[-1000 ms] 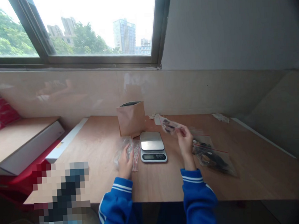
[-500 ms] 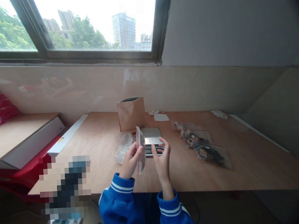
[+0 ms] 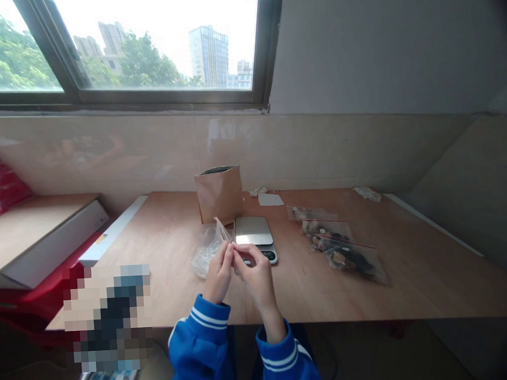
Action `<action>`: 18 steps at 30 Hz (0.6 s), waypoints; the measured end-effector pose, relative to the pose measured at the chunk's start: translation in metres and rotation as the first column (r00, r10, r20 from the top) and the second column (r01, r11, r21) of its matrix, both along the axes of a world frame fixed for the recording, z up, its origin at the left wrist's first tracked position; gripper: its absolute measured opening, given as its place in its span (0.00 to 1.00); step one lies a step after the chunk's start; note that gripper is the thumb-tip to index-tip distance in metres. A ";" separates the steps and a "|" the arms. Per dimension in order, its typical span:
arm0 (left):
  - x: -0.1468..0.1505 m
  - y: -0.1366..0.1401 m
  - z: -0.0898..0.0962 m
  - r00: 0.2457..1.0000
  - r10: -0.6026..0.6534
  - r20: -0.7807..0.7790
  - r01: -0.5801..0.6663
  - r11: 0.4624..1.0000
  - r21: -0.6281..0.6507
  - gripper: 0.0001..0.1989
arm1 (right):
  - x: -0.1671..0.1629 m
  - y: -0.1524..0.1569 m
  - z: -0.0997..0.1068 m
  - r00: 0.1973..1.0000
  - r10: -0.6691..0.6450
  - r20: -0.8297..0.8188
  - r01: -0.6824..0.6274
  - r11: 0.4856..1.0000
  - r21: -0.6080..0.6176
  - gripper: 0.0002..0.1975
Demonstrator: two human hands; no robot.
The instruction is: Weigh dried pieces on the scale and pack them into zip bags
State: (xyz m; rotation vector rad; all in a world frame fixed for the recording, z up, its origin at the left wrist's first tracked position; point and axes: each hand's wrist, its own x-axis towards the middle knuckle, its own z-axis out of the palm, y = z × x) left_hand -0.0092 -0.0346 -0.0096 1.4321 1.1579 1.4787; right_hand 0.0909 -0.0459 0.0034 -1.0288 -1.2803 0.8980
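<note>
My left hand (image 3: 218, 273) and my right hand (image 3: 258, 275) meet in front of the scale, fingertips pinched together on the edge of a clear zip bag (image 3: 223, 230). A corner of this bag sticks up above my fingers; the rest is mostly hidden behind the hands. Just beyond them lies a digital kitchen scale (image 3: 253, 231) with a metal plate, its front edge partly covered by my right hand. Left of the scale is a heap of crumpled clear plastic bags (image 3: 203, 259). Behind these stands a brown paper bag (image 3: 218, 193), open at the top.
Several filled zip bags (image 3: 350, 260) with dark and brown contents overlap on the right of the wooden table (image 3: 422, 260). A white paper (image 3: 270, 199) and crumpled tissue (image 3: 367, 193) lie along the back. A power strip (image 3: 112, 379) is at the lower left.
My right hand has moved left and closed on the bag beside my left hand. The zip bag has turned and is now mostly behind my fingers. The view has shifted slightly.
</note>
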 end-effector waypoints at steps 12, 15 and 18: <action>-0.006 0.003 -0.005 0.946 -0.110 -0.305 0.139 0.988 0.074 0.13 | 0.016 -0.001 -0.009 0.985 -0.009 0.173 0.020 0.998 -0.064 0.10; -0.008 0.003 -0.003 0.939 -0.018 -0.343 0.053 0.994 0.093 0.13 | 0.031 0.005 -0.019 0.968 -0.204 0.147 0.213 0.976 -0.045 0.09; -0.018 0.003 0.000 0.923 0.145 -0.357 -0.106 0.986 0.127 0.16 | 0.056 0.009 -0.023 0.890 -0.454 0.035 0.456 0.888 -0.058 0.12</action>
